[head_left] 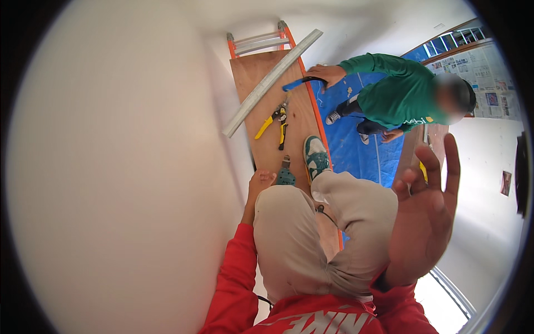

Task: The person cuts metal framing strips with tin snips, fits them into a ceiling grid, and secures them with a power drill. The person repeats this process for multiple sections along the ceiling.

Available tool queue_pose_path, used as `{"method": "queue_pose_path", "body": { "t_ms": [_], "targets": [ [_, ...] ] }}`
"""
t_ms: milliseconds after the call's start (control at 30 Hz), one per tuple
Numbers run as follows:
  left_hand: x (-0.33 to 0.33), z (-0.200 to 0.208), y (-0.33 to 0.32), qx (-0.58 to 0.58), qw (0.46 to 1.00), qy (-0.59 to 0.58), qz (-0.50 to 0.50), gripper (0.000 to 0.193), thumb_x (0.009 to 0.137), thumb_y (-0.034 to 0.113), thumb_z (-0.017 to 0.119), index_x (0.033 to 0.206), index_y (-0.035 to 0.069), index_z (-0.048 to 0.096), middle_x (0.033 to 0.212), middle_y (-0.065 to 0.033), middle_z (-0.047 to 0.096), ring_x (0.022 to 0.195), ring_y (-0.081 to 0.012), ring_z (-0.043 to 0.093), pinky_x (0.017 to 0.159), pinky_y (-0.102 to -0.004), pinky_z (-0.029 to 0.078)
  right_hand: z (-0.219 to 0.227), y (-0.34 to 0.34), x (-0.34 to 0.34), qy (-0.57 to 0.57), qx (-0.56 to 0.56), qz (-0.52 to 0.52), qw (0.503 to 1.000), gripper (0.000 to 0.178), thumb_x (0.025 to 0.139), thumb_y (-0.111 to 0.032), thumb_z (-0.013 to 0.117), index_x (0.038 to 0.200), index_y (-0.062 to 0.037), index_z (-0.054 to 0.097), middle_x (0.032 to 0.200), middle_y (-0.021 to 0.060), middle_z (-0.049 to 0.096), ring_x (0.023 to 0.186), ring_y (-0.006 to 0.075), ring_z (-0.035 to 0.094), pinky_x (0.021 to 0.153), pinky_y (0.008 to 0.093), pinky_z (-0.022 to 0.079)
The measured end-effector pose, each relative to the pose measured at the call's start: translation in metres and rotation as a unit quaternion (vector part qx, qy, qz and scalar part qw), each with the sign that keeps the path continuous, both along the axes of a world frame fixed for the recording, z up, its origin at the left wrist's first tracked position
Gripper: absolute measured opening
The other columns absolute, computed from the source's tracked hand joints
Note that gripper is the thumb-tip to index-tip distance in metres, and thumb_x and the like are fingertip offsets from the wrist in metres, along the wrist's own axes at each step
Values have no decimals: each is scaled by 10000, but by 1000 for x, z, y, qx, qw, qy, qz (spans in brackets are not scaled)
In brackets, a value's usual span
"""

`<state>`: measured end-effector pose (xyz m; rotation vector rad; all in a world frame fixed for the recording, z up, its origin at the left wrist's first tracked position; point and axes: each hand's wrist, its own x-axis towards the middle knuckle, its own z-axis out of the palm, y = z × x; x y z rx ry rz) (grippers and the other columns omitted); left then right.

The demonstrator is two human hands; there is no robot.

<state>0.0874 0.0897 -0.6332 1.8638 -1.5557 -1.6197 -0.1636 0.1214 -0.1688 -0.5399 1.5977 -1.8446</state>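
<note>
My right hand [425, 214] is raised at the right, its palm showing and its fingers apart, with nothing in it. Down beside my left knee, my left hand [260, 181] has its fingers loosely bent, and no object shows in it. Nearest to it is a teal power tool [286, 177] lying on the wooden plank [258, 72], partly hidden by my knee. Farther along lie snips [273, 123] with yellow and black handles. A long grey metal channel [272, 78] lies slantwise across the plank, overhanging both sides.
An orange ladder [231, 43] supports the plank along the white wall [122, 167]. A co-worker in a green top [397, 92] stands at the right on a blue tarp [367, 161], one hand holding a blue and black tool [297, 83]. My shoe [316, 156] rests on the plank.
</note>
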Motion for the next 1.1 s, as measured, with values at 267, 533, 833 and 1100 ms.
{"method": "queue_pose_path", "body": {
  "t_ms": [267, 533, 833, 1100],
  "targets": [
    [-31, -23, 26, -62, 994, -38, -82, 750, 757, 429, 917, 1310, 27, 607, 1284, -207, 662, 1212, -369, 631, 1007, -467, 513, -15, 15, -3, 54, 73, 44, 995, 1125, 855, -429, 810, 1646, 27, 152, 1389, 168, 553, 970, 175, 611, 877, 297, 502],
    [-48, -27, 20, -124, 978, -84, -147, 746, 666, 403, 944, 1239, 18, 661, 1131, -198, 699, 1108, -377, 654, 983, -467, 495, -19, 9, -8, 46, 105, 64, 991, 1188, 811, -352, 853, 1656, 24, 106, 1435, 155, 511, 963, 176, 587, 857, 314, 489],
    [-50, -25, 23, -75, 990, -57, -105, 658, 640, 379, 932, 1141, 16, 710, 1108, -203, 703, 1059, -376, 657, 933, -461, 515, -21, 19, -40, 129, 172, 3, 977, 1217, 816, -422, 841, 1661, 8, 78, 1469, 122, 495, 992, 156, 558, 892, 288, 485],
    [-38, -9, 27, 52, 996, 50, -55, 659, 683, 275, 961, 1217, 30, 661, 1022, -146, 746, 970, -286, 742, 852, -408, 582, -24, 22, -46, 126, 179, 42, 975, 1250, 800, -456, 847, 1663, 16, 75, 1451, 110, 498, 974, 148, 522, 882, 281, 455]
  ]
}}
